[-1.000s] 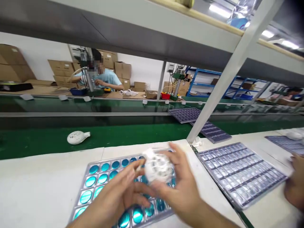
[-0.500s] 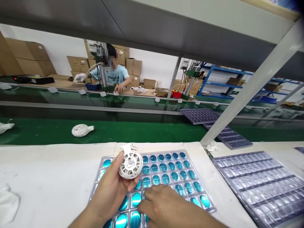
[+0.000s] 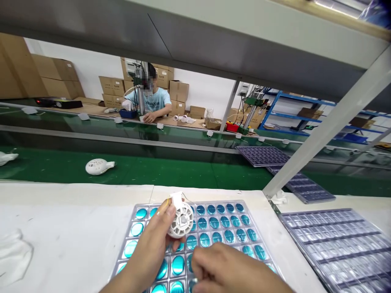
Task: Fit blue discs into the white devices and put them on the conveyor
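Nearest, the right hand [image 3: 220,264] hangs with curled fingers over the near part of a clear tray [image 3: 130,238]; its fingertips are turned down and hidden, so I cannot tell whether its grip is on one of the shiny blue discs [image 3: 178,265] or on nothing. The tray's pockets keep the discs apart in rows, which probably makes each easy to pick out singly. Just beyond, the left hand [image 3: 154,238] holds a white round housing [image 3: 182,221] above the tray, thumb on the near-left edge and fingers behind; this narrow grip leaves the spoked face uncovered, likely to keep it within reach of the other hand. A thin wire shows beside its short neck. On the white surface [image 3: 76,215], a crumpled cloth [image 3: 14,258] lies at left, and a stack of clear trays [image 3: 337,240] sits at right, apart from the work. Farther, a green belt [image 3: 174,169] carries a white handled part [image 3: 97,167] lying flat. Farthest, a co-worker [image 3: 157,99] sits behind a press [image 3: 141,97], a blue bin [image 3: 127,114] close by.
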A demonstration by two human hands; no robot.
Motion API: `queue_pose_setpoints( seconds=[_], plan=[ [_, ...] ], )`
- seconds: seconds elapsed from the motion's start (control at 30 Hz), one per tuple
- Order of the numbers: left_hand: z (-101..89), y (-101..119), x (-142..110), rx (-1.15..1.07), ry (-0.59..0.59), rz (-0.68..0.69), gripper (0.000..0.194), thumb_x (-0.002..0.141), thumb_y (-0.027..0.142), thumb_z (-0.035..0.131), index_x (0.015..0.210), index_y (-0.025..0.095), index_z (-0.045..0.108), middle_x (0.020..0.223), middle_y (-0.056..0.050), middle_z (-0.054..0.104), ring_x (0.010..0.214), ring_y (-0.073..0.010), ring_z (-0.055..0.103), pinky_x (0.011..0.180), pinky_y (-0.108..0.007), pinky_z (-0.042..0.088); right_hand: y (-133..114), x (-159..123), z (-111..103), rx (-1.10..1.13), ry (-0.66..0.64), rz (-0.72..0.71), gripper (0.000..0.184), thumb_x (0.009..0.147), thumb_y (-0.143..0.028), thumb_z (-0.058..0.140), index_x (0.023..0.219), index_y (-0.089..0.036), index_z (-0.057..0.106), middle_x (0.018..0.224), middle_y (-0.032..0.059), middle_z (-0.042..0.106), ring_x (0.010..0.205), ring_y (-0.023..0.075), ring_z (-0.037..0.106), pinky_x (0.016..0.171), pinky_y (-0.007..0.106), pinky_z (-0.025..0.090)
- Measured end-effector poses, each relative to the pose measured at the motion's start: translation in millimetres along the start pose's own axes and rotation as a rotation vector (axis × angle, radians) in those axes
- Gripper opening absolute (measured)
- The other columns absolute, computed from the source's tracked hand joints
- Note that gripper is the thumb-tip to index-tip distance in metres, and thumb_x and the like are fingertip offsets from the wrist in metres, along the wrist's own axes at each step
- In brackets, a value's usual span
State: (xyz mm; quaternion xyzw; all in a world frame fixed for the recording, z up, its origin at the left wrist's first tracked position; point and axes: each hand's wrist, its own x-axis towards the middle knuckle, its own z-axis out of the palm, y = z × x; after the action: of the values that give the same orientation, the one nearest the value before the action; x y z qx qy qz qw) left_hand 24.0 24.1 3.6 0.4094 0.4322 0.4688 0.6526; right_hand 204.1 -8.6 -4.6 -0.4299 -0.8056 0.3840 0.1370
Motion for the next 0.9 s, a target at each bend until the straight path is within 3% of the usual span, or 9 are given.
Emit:
queue_pose_setpoints(
  seconds=[0.1,0.17,0.33,0.5,0.63,0.7,0.8,0.9],
  plan=[
    [1.8,-4,-3,0.093,0.02,0.011,0.046,0.084,0.057,0.06,0.114,0.023,0.063,0.068,-0.001,0.059,0.061,-0.0184,0.051,0.051,-0.026,0.042,-2,-6,-3,0.673,0.271,0.046,0.023,0.089,-0.038,0.064,0.083,-0.023,0.048,0.063,-0.0068,0.05,0.051,0.0093,0.044,0.047,0.019,0.033],
    [3.7,-6,-6,0.136,0.043,0.002,0.054,0.082,0.06,0.062,0.12,0.022,0.062,0.066,0.0,0.058,0.06,-0.0186,0.05,0.052,-0.028,0.042,-2,-3,2,0.874,0.388,0.051,0.032,0.088,-0.048,0.065,0.085,-0.023,0.046,0.058,-0.0072,0.053,0.044,0.0074,0.041,0.044,0.018,0.033],
    [8.6,-9,-14,0.224,0.153,-0.107,0.08,0.08,0.066,0.061,0.141,0.015,0.048,0.089,-0.006,0.068,0.064,-0.0204,0.057,0.064,-0.033,0.048,2,11,20,0.774,0.467,0.086,0.023,0.089,-0.038,0.064,0.088,-0.021,0.05,0.06,-0.004,0.06,0.044,0.0084,0.048,0.044,0.018,0.037],
    [10.2,-9,-17,0.258,0.177,-0.107,0.077,0.078,0.063,0.063,0.138,0.016,0.052,0.104,-0.009,0.07,0.064,-0.0206,0.059,0.067,-0.035,0.049,7,13,25,0.638,0.528,0.096,0.013,0.09,-0.029,0.059,0.085,-0.021,0.05,0.058,-0.0043,0.058,0.045,0.0098,0.049,0.044,0.02,0.037],
    [7.0,-11,-15,0.244,0.102,-0.058,0.071,0.076,0.059,0.068,0.133,0.019,0.054,0.079,-0.002,0.066,0.062,-0.0178,0.056,0.062,-0.029,0.047,8,12,22,0.634,0.52,0.125,0.013,0.09,-0.03,0.061,0.09,-0.022,0.05,0.054,-0.0079,0.051,0.046,0.0094,0.044,0.045,0.019,0.033],
    [5.2,-13,-13,0.194,-0.001,-0.039,0.066,0.073,0.059,0.072,0.124,0.021,0.057,0.068,0.002,0.059,0.058,-0.0147,0.051,0.055,-0.025,0.043,5,12,21,0.698,0.535,0.147,0.03,0.086,-0.036,0.07,0.104,-0.023,0.049,0.058,-0.0092,0.049,0.05,0.0094,0.043,0.048,0.019,0.033],
    [5.1,-15,-16,0.028,-0.132,-0.091,0.068,0.064,0.062,0.078,0.114,0.021,0.059,0.07,0.002,0.058,0.05,-0.0103,0.043,0.044,-0.022,0.037,-2,14,23,0.974,0.407,0.036,0.069,0.073,-0.055,0.079,0.124,-0.027,0.043,0.089,-0.0006,0.057,0.064,0.0115,0.052,0.056,0.022,0.045],
    [9.5,-17,-26,-0.089,-0.143,-0.187,0.081,0.055,0.065,0.082,0.119,0.022,0.057,0.07,0.0,0.06,0.048,-0.0091,0.042,0.04,-0.021,0.034,-7,19,31,1.162,0.289,-0.172,0.07,0.071,-0.067,0.074,0.121,-0.027,0.045,0.098,0.0049,0.058,0.063,0.0135,0.054,0.054,0.027,0.05]
  ],
)
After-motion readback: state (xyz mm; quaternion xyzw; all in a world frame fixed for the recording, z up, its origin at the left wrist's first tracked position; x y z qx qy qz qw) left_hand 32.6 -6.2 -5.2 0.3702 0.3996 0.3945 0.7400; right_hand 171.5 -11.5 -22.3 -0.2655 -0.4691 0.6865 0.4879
